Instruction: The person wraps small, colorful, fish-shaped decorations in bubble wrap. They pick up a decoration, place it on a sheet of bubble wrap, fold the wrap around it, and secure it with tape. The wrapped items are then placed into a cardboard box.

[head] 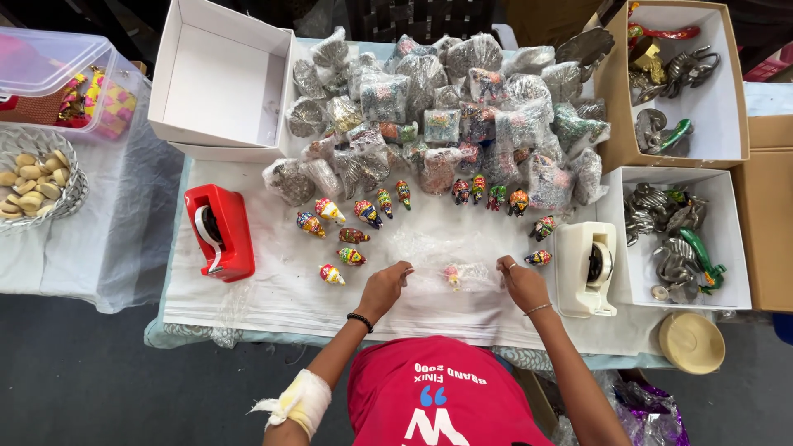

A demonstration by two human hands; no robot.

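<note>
My left hand (384,288) and my right hand (523,283) each grip an end of a clear plastic bag (472,276) lying on the white cloth. Inside the bag sits a small painted figurine (452,274). Several more colourful painted figurines (366,213) stand loose in a curved row just beyond my hands. Behind them rises a big pile of figurines wrapped in clear plastic (446,116). My left forearm carries a white bandage (302,400) and a dark bracelet sits at that wrist.
A red tape dispenser (219,232) lies at the left, a white one (586,268) at the right. An empty white box (221,78) stands back left. Boxes of metal bird figures (677,239) line the right. A basket of pale pieces (33,183) sits far left.
</note>
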